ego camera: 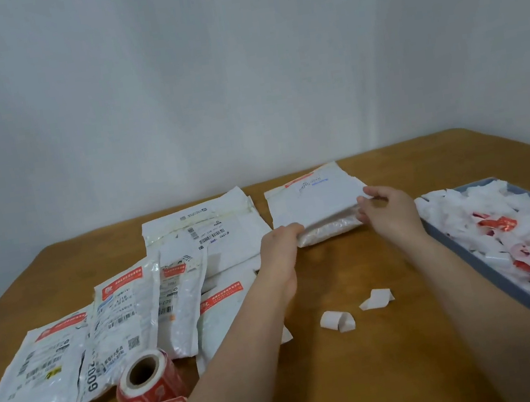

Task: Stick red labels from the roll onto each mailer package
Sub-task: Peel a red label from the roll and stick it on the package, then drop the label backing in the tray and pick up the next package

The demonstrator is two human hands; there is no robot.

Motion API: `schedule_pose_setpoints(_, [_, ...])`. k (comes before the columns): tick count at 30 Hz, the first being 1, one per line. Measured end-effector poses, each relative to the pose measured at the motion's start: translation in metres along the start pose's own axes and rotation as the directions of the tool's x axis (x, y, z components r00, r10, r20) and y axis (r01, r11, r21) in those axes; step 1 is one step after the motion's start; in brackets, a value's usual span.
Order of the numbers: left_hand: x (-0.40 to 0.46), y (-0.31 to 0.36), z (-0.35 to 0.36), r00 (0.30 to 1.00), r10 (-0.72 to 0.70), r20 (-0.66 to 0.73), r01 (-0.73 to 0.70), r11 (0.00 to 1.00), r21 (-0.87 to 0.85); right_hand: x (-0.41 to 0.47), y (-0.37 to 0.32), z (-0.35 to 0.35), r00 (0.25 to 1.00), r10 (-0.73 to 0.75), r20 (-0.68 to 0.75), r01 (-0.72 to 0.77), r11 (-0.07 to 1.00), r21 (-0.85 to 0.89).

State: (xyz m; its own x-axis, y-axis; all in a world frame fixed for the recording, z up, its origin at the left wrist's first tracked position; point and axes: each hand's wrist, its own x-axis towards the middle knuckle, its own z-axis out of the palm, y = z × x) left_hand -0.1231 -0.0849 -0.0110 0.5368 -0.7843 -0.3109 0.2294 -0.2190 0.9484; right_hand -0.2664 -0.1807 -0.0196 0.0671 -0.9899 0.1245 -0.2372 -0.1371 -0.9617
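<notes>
A white mailer package [315, 202] with a red label along its far edge lies at the back middle of the wooden table [366, 374]. My left hand [280, 249] grips its near left corner and my right hand [389, 209] grips its right edge. Several white mailers [129, 308] with red labels lie spread on the left, some overlapping. The roll of red labels [150, 390] lies on its side at the front left, a strip hanging loose.
A grey tray [492, 274] on the right holds a heap of white backing scraps and crumpled red bits. Two curled white backing pieces [336, 320] lie on the table between my arms. A white wall stands behind the table.
</notes>
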Motion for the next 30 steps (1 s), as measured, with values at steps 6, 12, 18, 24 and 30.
schedule_pose_setpoints(6, [-0.006,-0.008,-0.005,1.0,0.028,0.011,-0.028,0.999,0.032,-0.012,0.007,0.004,0.996,-0.085,-0.01,0.084,0.993,-0.08])
schedule_pose_setpoints(12, [-0.039,-0.003,-0.017,0.999,0.032,0.026,-0.034,0.997,0.07,-0.041,0.001,-0.004,0.991,-0.132,-0.025,0.126,0.977,-0.172])
schedule_pose_setpoints(18, [-0.081,-0.016,-0.034,0.998,0.06,0.01,-0.06,0.977,0.203,-0.086,0.007,-0.012,0.989,0.003,0.149,0.061,0.904,-0.423])
schedule_pose_setpoints(24, [-0.111,-0.046,-0.049,0.997,0.074,0.01,-0.074,0.964,0.255,-0.132,0.002,-0.012,0.956,0.078,0.281,0.108,0.801,-0.589])
schedule_pose_setpoints(30, [-0.121,-0.065,-0.055,0.997,0.009,0.083,-0.027,0.976,0.216,-0.158,-0.003,-0.009,0.912,0.023,0.409,0.234,0.791,-0.565])
